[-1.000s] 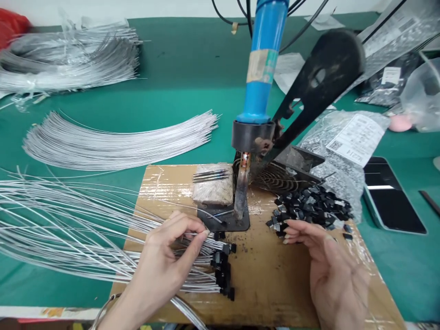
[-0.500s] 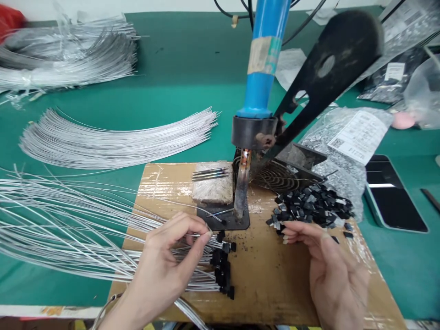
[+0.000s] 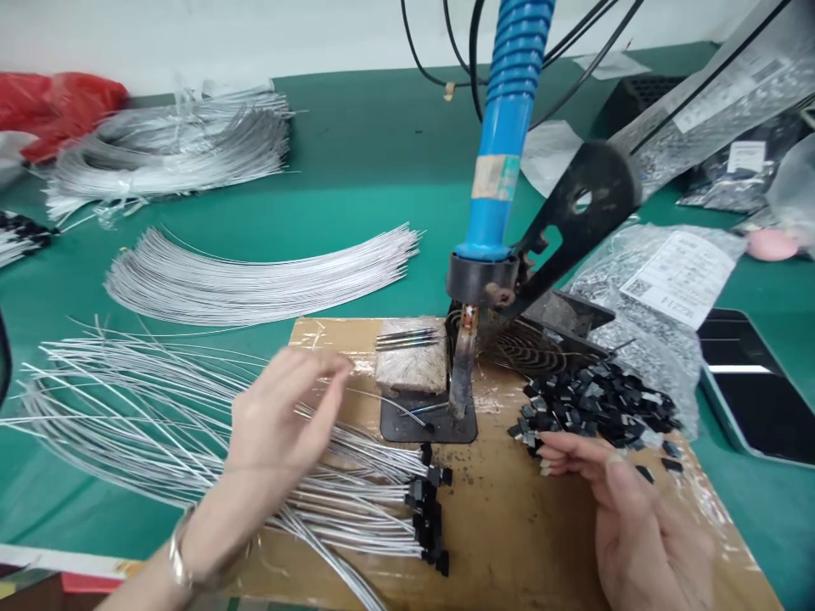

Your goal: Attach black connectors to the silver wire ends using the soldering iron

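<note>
Left hand (image 3: 277, 416) shifted leftward, thin whitish wires (image 3: 382, 454) beneath, blocky black ends (image 3: 428, 513)

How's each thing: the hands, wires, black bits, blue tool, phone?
Black bits: heaped
Right hand: open, beside black bits
Left hand: fingers bent, blurred
Near wires: spread, black-tipped
Middle wires: lying curved
Far wires: bundled, curved
Blue tool: tilted, pointing down
Phone: flat, screen dark

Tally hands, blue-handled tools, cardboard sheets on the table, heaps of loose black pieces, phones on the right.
Hands: 2 (left hand, right hand)
Blue-handled tool: 1
Cardboard sheet: 1
Black-piece heap: 1
Phone: 1
Total: 6
</note>
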Action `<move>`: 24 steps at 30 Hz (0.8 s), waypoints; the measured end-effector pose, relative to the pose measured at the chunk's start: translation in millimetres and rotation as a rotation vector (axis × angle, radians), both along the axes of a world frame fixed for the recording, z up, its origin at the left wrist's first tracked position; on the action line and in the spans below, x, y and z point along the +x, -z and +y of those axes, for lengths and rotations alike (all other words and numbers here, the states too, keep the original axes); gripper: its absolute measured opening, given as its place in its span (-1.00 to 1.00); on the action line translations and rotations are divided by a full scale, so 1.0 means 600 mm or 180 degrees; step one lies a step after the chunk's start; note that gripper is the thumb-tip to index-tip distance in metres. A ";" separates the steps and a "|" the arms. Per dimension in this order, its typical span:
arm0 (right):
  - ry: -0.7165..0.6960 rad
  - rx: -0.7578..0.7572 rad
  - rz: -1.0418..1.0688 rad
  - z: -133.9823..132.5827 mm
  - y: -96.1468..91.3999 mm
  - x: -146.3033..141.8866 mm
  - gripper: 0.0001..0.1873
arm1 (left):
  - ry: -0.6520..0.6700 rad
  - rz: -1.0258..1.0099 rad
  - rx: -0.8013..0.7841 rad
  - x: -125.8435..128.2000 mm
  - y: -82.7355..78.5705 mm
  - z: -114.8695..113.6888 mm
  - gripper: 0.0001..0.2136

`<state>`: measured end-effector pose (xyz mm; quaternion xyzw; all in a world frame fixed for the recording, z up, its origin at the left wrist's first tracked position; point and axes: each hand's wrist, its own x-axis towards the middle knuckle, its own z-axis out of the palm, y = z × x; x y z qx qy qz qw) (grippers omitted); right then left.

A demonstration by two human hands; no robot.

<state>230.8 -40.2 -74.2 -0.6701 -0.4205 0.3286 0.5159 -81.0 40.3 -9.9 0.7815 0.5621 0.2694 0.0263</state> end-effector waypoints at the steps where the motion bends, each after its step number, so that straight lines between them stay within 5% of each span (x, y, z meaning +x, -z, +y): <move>1: 0.0004 -0.0002 -0.0010 0.000 0.000 0.000 -0.52 | -0.0065 0.0136 0.0043 -0.014 0.001 0.026 -0.90; 6: -0.0063 -0.0042 -0.0077 0.001 0.000 0.003 -0.51 | 0.0079 0.0640 -0.0138 -0.067 0.036 0.164 -0.84; 10: -0.0145 -0.0225 -0.0057 -0.001 0.002 0.006 -0.52 | 0.0072 0.0690 -0.0239 -0.079 0.059 0.218 -0.70; 15: -0.0149 -0.0257 -0.0097 0.001 0.003 0.008 -0.52 | 0.0126 0.0585 -0.0249 -0.084 0.053 0.219 -0.67; 24: -0.0106 -0.0346 -0.0326 0.005 -0.002 0.006 -0.50 | -0.0183 -0.0326 -0.0031 -0.084 0.010 0.188 -0.95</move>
